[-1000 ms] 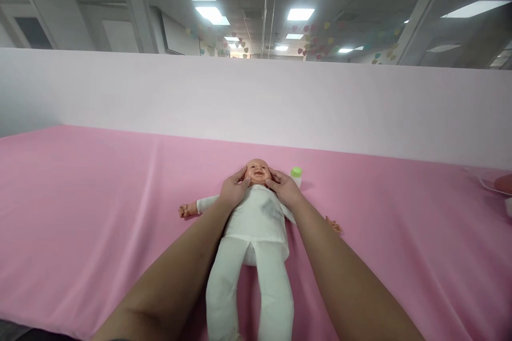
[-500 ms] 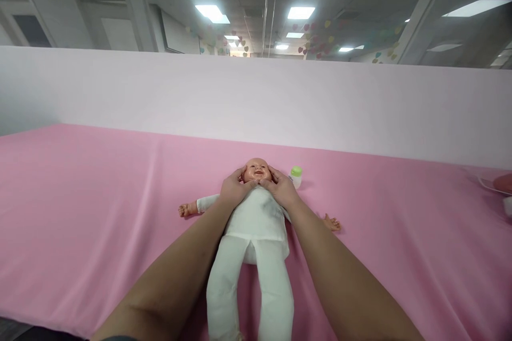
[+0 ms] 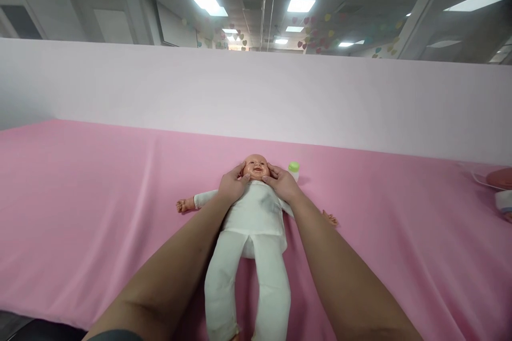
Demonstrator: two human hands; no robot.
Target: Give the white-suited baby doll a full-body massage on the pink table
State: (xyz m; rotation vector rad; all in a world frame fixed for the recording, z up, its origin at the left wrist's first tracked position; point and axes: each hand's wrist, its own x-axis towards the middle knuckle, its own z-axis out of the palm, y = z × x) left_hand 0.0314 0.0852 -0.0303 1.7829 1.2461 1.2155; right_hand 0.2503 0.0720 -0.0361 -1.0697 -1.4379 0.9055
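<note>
A baby doll (image 3: pixel 256 213) in a white suit lies on its back on the pink cloth (image 3: pixel 100 197), head away from me. My left hand (image 3: pixel 232 185) rests against the left side of the doll's head, fingers on its cheek. My right hand (image 3: pixel 282 183) cups the other side of the head the same way. A small bottle with a green cap (image 3: pixel 294 169) stands just right of the doll's head, beside my right hand.
A pale partition wall (image 3: pixel 360 101) runs along the far edge of the pink surface. At the far right edge lie a pinkish object (image 3: pixel 500 177) and a white item (image 3: pixel 504 201). The near edge of the cloth shows at lower left.
My thumbs, which met under the doll's chin half a second ago, have slid apart up onto its cheeks. The view has shifted slightly.
</note>
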